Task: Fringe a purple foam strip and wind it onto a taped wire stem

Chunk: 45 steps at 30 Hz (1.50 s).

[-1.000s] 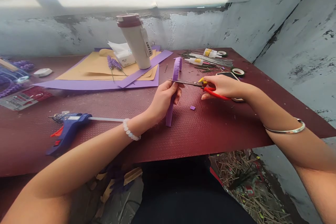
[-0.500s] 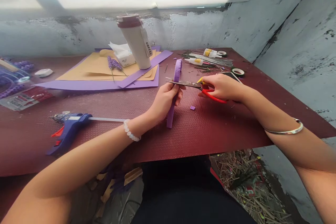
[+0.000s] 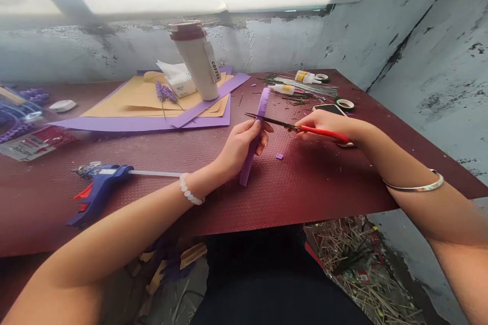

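Note:
Between the fingers of my left hand (image 3: 244, 143) is a narrow purple strip (image 3: 249, 163), held tilted over the table. Its upper part shows a row of fine cuts along one edge. My right hand (image 3: 318, 123) grips red-handled scissors (image 3: 324, 132), whose dark blades cross the strip just above my left thumb. Whether the blades touch the strip or only pass over it, I cannot tell. A small purple scrap (image 3: 279, 156) lies on the table below the scissors.
On the dark red table (image 3: 229, 208) lies a blue glue gun (image 3: 102, 188) at left. A coffee tumbler (image 3: 196, 61) stands on purple and tan sheets (image 3: 148, 96). Wires (image 3: 305, 89), glue bottles (image 3: 305, 76), green tape (image 3: 345, 104) and a phone (image 3: 330, 108) are at right.
The scissors have turned, so their handles now show edge-on and lower. The strip's curled upper end has straightened and leans right. My left hand stays nearly in place.

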Each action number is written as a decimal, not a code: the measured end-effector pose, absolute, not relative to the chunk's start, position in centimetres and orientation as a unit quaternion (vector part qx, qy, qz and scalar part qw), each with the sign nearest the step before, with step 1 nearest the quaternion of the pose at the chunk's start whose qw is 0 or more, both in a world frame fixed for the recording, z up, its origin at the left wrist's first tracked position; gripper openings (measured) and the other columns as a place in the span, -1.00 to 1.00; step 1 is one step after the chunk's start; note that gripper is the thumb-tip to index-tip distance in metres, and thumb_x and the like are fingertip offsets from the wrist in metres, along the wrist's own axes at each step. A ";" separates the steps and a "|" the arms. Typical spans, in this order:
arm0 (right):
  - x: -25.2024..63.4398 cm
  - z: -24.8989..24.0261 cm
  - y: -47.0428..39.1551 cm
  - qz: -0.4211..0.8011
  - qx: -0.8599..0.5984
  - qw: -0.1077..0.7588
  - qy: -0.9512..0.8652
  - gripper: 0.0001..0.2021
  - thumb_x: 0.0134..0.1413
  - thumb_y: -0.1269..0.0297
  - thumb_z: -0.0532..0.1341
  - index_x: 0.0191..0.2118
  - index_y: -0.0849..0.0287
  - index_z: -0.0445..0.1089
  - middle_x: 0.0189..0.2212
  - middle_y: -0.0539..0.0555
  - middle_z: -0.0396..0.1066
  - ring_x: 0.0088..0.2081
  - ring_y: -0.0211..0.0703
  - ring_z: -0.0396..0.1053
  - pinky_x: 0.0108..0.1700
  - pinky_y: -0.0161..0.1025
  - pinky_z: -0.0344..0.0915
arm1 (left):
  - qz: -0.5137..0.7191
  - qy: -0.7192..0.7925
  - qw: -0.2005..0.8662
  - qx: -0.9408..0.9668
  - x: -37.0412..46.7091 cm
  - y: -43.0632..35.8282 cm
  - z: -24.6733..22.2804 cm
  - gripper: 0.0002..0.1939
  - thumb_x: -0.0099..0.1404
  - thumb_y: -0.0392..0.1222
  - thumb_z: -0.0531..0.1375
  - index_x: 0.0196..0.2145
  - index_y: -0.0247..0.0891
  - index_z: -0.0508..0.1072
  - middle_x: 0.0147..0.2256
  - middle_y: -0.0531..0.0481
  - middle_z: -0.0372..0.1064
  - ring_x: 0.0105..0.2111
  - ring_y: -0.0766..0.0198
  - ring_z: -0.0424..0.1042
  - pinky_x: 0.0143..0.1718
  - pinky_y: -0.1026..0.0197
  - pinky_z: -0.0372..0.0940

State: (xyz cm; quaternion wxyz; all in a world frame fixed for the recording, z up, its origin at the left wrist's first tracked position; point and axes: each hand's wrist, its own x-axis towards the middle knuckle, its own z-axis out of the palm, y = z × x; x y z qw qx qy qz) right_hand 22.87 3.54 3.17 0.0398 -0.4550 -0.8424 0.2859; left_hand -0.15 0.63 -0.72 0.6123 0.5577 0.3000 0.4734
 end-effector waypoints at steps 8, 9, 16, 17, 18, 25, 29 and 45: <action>22.5 3.4 3.3 0.280 -0.462 0.028 -0.841 -0.72 -0.04 0.05 0.08 -0.57 0.13 0.12 -0.60 -0.08 0.00 -0.52 -0.30 0.00 -0.43 -0.23 -0.04 | 0.475 0.318 0.604 0.556 0.0 0.7 -0.8 -0.68 0.46 -0.30 -0.01 -0.43 -0.34 0.41 -0.64 0.10 0.28 -0.70 0.49 0.20 -0.64 0.41 0.10; 22.5 3.4 3.3 0.281 -0.463 0.028 -0.840 -0.71 -0.03 0.04 0.07 -0.56 0.13 0.12 -0.60 -0.08 0.01 -0.52 -0.30 0.00 -0.43 -0.23 -0.04 | 0.475 0.320 0.604 0.554 0.0 0.7 -0.7 -0.67 0.46 -0.30 -0.01 -0.43 -0.34 0.41 -0.64 0.11 0.28 -0.70 0.49 0.20 -0.64 0.41 0.11; 22.6 3.2 3.4 0.276 -0.465 0.034 -0.841 -0.67 -0.02 0.01 0.09 -0.58 0.12 0.07 -0.59 -0.08 -0.03 -0.51 -0.30 -0.02 -0.41 -0.22 -0.04 | 0.472 0.328 0.607 0.550 0.0 0.7 -0.7 -0.67 0.46 -0.30 -0.02 -0.44 -0.32 0.39 -0.64 0.12 0.26 -0.72 0.51 0.18 -0.64 0.41 0.09; 22.6 3.2 3.4 0.273 -0.465 0.034 -0.842 -0.66 -0.01 -0.02 0.09 -0.57 0.12 0.08 -0.58 -0.08 -0.02 -0.50 -0.29 -0.02 -0.41 -0.22 -0.04 | 0.472 0.324 0.607 0.551 0.0 0.7 -0.7 -0.67 0.46 -0.31 -0.02 -0.44 -0.32 0.38 -0.64 0.12 0.27 -0.71 0.51 0.19 -0.64 0.41 0.09; 22.7 3.1 3.5 0.268 -0.465 0.039 -0.843 -0.64 0.00 -0.05 0.10 -0.56 0.13 0.09 -0.57 -0.07 -0.01 -0.50 -0.29 -0.02 -0.40 -0.22 -0.04 | 0.473 0.318 0.609 0.552 0.0 0.8 -0.8 -0.67 0.46 -0.31 -0.02 -0.46 -0.31 0.37 -0.63 0.12 0.27 -0.71 0.51 0.19 -0.64 0.41 0.09; 22.8 3.1 3.6 0.258 -0.464 0.079 -0.844 -0.54 -0.05 -0.23 0.18 -0.41 0.14 0.25 -0.46 0.00 0.24 -0.40 -0.19 0.17 -0.34 -0.23 0.05 | 0.491 0.321 0.597 0.548 0.0 0.8 -0.8 -0.71 0.45 -0.35 -0.01 -0.41 -0.33 0.39 -0.63 0.14 0.25 -0.70 0.51 0.19 -0.64 0.41 0.09; 22.7 3.3 3.5 0.239 -0.473 0.058 -0.846 -0.53 -0.06 -0.21 0.22 -0.32 0.14 0.29 -0.42 0.02 0.30 -0.39 -0.17 0.20 -0.32 -0.22 0.06 | 0.511 0.337 0.581 0.536 0.0 0.8 -0.5 -0.70 0.46 -0.37 -0.02 -0.41 -0.34 0.39 -0.62 0.15 0.25 -0.72 0.52 0.18 -0.65 0.42 0.08; 22.4 3.5 3.2 0.150 -0.454 0.076 -0.875 -0.46 -0.13 -0.26 0.25 -0.25 0.16 0.36 -0.32 0.11 0.38 -0.33 -0.08 0.26 -0.31 -0.19 0.12 | 0.507 0.369 0.568 0.534 0.2 0.7 -0.5 -0.71 0.45 -0.39 -0.03 -0.41 -0.32 0.36 -0.61 0.15 0.25 -0.71 0.53 0.17 -0.64 0.41 0.07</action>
